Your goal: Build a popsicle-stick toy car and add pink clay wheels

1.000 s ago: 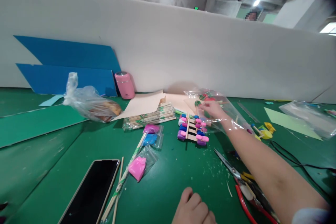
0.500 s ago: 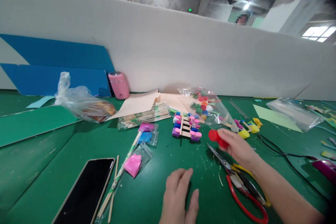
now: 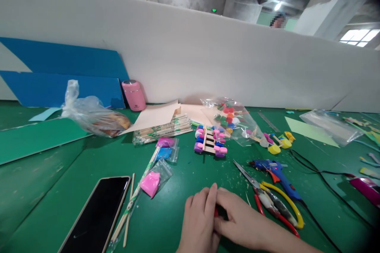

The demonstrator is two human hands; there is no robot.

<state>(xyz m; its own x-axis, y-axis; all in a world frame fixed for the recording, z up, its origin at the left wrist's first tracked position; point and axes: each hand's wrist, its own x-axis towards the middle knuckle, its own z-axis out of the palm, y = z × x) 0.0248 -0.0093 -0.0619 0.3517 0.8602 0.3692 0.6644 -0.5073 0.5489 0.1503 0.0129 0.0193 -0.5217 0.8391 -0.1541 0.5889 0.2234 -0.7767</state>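
Note:
My left hand [image 3: 198, 216] and my right hand [image 3: 242, 219] meet low at the middle of the green table, fingertips together. Between them shows a small bit of red clay [image 3: 216, 211]; the fingers hide the rest of it. Both hands are closed on the piece. Right of them lie scissors [image 3: 247, 174] with red handles, overlapped by pliers [image 3: 289, 197] with yellow handles. A blue glue gun [image 3: 277, 174] rests just beyond. Ahead of my hands stands a small model [image 3: 210, 142] of wooden sticks with pink, purple and blue clay parts.
Left are a phone [image 3: 97, 213], wooden sticks [image 3: 129, 208] and bagged pink clay [image 3: 151, 184]. Farther back lie wrapped sticks [image 3: 162, 130], a clear bag [image 3: 246, 120] of colourful pieces and yellow clay parts [image 3: 274, 149]. The glue gun's black cord [image 3: 322, 231] runs off at lower right.
My right hand has come left and toward me with the red clay, meeting my left hand, whose fingers have closed. The glue gun, formerly behind my right arm, now shows.

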